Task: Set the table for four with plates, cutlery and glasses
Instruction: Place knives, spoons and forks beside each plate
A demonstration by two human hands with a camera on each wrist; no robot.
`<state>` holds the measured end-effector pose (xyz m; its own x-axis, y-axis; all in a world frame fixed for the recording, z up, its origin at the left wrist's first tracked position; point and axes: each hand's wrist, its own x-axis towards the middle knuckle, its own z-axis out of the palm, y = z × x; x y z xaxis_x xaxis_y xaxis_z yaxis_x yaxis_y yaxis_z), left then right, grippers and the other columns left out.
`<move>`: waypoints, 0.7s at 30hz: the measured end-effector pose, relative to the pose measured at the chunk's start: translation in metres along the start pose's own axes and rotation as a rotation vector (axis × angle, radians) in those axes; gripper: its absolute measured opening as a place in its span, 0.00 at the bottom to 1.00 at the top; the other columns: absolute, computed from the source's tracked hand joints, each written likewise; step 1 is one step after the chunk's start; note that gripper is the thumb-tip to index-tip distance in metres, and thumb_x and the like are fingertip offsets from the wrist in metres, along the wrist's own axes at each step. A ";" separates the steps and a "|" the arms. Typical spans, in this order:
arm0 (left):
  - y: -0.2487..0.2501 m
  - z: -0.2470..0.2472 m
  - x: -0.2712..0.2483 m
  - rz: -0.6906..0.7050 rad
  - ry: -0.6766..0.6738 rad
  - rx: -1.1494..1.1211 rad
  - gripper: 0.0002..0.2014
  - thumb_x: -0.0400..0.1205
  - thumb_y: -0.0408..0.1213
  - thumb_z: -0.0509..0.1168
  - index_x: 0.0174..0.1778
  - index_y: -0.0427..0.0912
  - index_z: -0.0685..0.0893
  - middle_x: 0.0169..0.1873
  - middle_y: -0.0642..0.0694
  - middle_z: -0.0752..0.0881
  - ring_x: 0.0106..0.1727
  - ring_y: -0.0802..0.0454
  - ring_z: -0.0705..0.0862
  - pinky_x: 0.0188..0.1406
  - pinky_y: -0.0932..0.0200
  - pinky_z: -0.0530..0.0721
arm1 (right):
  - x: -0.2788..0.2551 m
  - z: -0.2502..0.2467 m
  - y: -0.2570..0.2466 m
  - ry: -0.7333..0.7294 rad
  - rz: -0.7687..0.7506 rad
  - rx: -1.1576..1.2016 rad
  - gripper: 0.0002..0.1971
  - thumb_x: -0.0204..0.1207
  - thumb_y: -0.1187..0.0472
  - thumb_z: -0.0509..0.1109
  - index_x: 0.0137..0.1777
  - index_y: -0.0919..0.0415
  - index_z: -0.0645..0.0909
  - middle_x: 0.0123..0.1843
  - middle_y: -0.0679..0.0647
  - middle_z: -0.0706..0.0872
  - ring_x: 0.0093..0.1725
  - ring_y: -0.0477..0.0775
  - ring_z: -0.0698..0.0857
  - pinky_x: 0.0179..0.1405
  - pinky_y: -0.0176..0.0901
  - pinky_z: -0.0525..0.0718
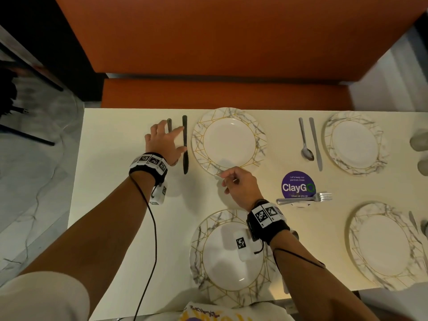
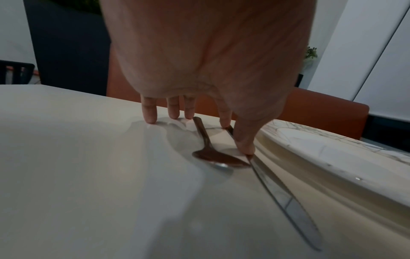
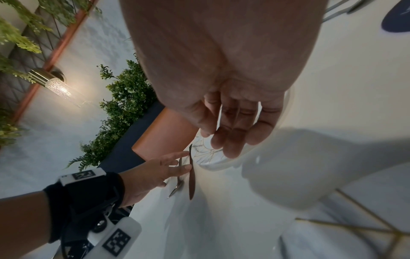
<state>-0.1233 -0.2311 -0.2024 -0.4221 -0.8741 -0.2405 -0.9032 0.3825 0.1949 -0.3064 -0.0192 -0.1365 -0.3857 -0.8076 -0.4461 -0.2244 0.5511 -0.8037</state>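
Observation:
Four marbled plates sit on the cream table (image 1: 115, 205): far left (image 1: 229, 141), far right (image 1: 355, 143), near left (image 1: 231, 272) and near right (image 1: 382, 244). My left hand (image 1: 178, 139) lies flat left of the far left plate, covering a spoon (image 2: 213, 157). Its thumb and index fingertip touch the knife (image 1: 184, 158) that lies beside that plate's rim (image 2: 332, 157). My right hand (image 1: 225, 181) hovers at the same plate's near rim, fingers loosely bent and holding nothing. A second spoon (image 1: 305, 140) and knife (image 1: 315, 144) lie left of the far right plate.
A fork (image 1: 305, 198) lies across a purple round sticker (image 1: 297, 184) mid-table. Two glasses (image 1: 419, 142) stand at the right edge. Another knife (image 1: 413, 220) lies by the near right plate. An orange bench (image 1: 220, 93) runs along the far side.

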 end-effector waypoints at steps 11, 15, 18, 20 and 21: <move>0.002 -0.003 -0.002 0.005 -0.016 -0.017 0.32 0.81 0.57 0.71 0.83 0.64 0.72 0.84 0.40 0.66 0.83 0.33 0.64 0.75 0.27 0.72 | -0.001 0.001 -0.003 -0.002 -0.025 -0.028 0.18 0.82 0.73 0.62 0.41 0.48 0.81 0.39 0.52 0.89 0.34 0.45 0.86 0.33 0.27 0.81; -0.002 -0.007 -0.007 -0.027 0.066 -0.150 0.31 0.83 0.41 0.70 0.84 0.50 0.72 0.83 0.40 0.71 0.82 0.35 0.69 0.75 0.31 0.74 | 0.000 0.001 -0.001 -0.002 -0.031 -0.034 0.18 0.83 0.72 0.62 0.42 0.48 0.82 0.40 0.54 0.89 0.35 0.46 0.87 0.34 0.27 0.82; -0.012 -0.007 -0.010 -0.068 0.077 -0.137 0.30 0.83 0.38 0.69 0.82 0.43 0.74 0.83 0.41 0.71 0.82 0.36 0.69 0.75 0.33 0.75 | 0.000 0.002 0.002 0.000 -0.024 -0.043 0.17 0.83 0.71 0.63 0.44 0.48 0.83 0.39 0.51 0.89 0.35 0.46 0.87 0.36 0.29 0.83; -0.017 -0.005 -0.012 -0.062 0.059 -0.086 0.27 0.84 0.41 0.69 0.81 0.44 0.76 0.82 0.42 0.71 0.81 0.37 0.68 0.74 0.33 0.75 | 0.000 0.002 0.003 0.005 -0.019 -0.040 0.16 0.83 0.71 0.63 0.45 0.49 0.84 0.39 0.50 0.89 0.35 0.46 0.87 0.36 0.29 0.83; -0.018 -0.005 -0.012 -0.055 0.052 -0.075 0.26 0.84 0.42 0.68 0.80 0.45 0.77 0.82 0.42 0.71 0.81 0.37 0.68 0.74 0.33 0.75 | 0.000 0.002 0.004 0.004 -0.014 -0.036 0.16 0.83 0.72 0.63 0.45 0.50 0.84 0.39 0.50 0.89 0.35 0.46 0.87 0.36 0.29 0.83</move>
<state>-0.1012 -0.2287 -0.1983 -0.3659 -0.9082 -0.2030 -0.9155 0.3121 0.2537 -0.3050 -0.0174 -0.1406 -0.3861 -0.8145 -0.4330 -0.2618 0.5469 -0.7952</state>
